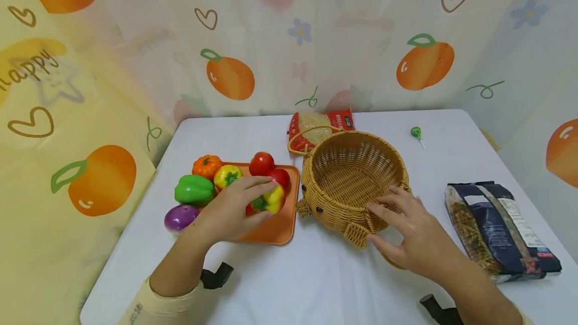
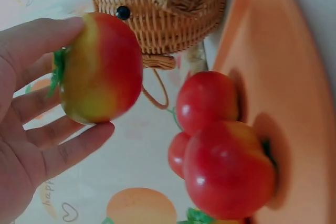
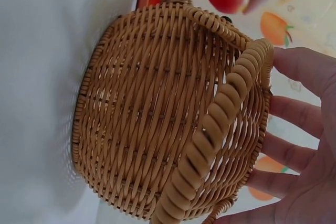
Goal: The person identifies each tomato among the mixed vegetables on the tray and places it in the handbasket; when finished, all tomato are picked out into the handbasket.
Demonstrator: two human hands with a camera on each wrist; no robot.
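Observation:
My left hand [image 1: 232, 204] holds a red-and-yellow fruit [image 2: 102, 72] with a green leafy top, thumb on one side and fingers on the other. It hangs over the orange tray [image 1: 264, 237], where a round red fruit [image 2: 231, 169] and several others sit below it. To its right stands a wicker basket [image 1: 334, 212] with black eyes and nothing inside. My right hand [image 1: 413, 229] is at the basket's near right rim, its fingers spread and mostly straight, the fingertips right at the rim. A thick twisted handle [image 3: 210, 129] hangs down on that side.
Left of the tray lie a green bell pepper [image 1: 194, 190], a small orange pumpkin [image 1: 207, 166] and a purple vegetable [image 1: 179, 218]. Behind the basket lies a red bag [image 1: 318, 124]. A green lollipop [image 1: 416, 132] and a dark-blue bag [image 1: 501, 229] lie to the right.

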